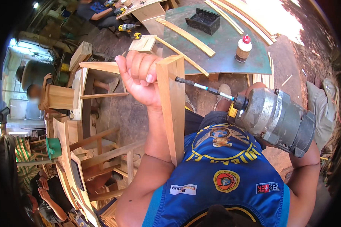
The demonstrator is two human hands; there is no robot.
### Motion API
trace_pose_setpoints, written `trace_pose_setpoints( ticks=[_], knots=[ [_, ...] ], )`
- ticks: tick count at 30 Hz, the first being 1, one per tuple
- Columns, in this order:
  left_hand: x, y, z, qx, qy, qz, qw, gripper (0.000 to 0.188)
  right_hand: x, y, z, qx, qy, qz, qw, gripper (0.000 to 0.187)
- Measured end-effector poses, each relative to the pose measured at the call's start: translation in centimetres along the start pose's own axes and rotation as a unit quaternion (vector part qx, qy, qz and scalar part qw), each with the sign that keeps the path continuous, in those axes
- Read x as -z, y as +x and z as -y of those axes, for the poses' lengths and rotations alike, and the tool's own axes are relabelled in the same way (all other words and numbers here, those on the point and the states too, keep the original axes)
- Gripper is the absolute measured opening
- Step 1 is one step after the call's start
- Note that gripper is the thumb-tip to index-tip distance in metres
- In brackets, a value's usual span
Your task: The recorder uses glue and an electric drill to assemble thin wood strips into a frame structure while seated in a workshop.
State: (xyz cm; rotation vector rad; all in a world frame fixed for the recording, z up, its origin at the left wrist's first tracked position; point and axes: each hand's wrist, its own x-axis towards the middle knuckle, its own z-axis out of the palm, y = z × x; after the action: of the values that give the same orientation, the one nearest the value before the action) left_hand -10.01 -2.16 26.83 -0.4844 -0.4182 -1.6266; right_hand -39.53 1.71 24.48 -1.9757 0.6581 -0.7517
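My left hand (140, 75) is closed around the upper part of a pale wooden frame (171, 109), held upright in front of my chest. The frame's long tapering board runs down to my shirt, and a slat (100, 66) reaches out to the left behind my fist. A grey power drill (274, 113) lies level on the right, supported by my right arm (305, 166). The drill's body hides my right hand and its fingers. From the chuck, a long bit holder (204, 87) points left, its dark tip against the right face of the board.
Ahead stands a green-topped table (223, 64) with a black tray (202, 21), a glue bottle (243, 49) and wooden strips (185, 36). Unfinished wooden furniture (106, 155) crowds the left. Other people work at the far left and top; a yellow drill (128, 28) lies near the top.
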Motion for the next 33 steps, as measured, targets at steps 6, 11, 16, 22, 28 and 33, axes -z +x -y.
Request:
trace_pose_setpoints(
  ticks=[6, 11, 16, 22, 28, 33],
  knots=[
    [-0.04, -0.07, -0.22, -0.006, 0.006, -0.009, 1.000, 0.041, 0.41, -0.55, 0.30, 0.004, -0.019, -0.005, 1.000, 0.034],
    [-0.03, -0.03, -0.41, -0.001, -0.009, -0.001, 1.000, 0.041, 0.07, -0.49, 0.31, 0.008, -0.020, -0.007, 1.000, 0.035],
    [-0.14, 0.10, -0.45, -0.003, -0.016, -0.006, 1.000, 0.042, -0.09, -0.23, 0.19, 0.014, -0.027, -0.009, 0.999, 0.037],
    [-0.19, 0.02, -0.63, -0.002, -0.007, 0.005, 1.000, 0.042, -0.11, -0.23, -0.02, 0.014, -0.037, -0.011, 0.999, 0.039],
    [0.04, 0.09, -0.83, 0.002, -0.006, 0.002, 1.000, 0.042, 0.35, -0.53, 0.18, 0.016, -0.051, -0.016, 0.998, 0.040],
    [0.09, 0.08, -1.06, -0.010, 0.000, 0.004, 1.000, 0.041, 0.30, -0.52, 0.15, 0.014, -0.052, -0.017, 0.998, 0.042]
  ],
)
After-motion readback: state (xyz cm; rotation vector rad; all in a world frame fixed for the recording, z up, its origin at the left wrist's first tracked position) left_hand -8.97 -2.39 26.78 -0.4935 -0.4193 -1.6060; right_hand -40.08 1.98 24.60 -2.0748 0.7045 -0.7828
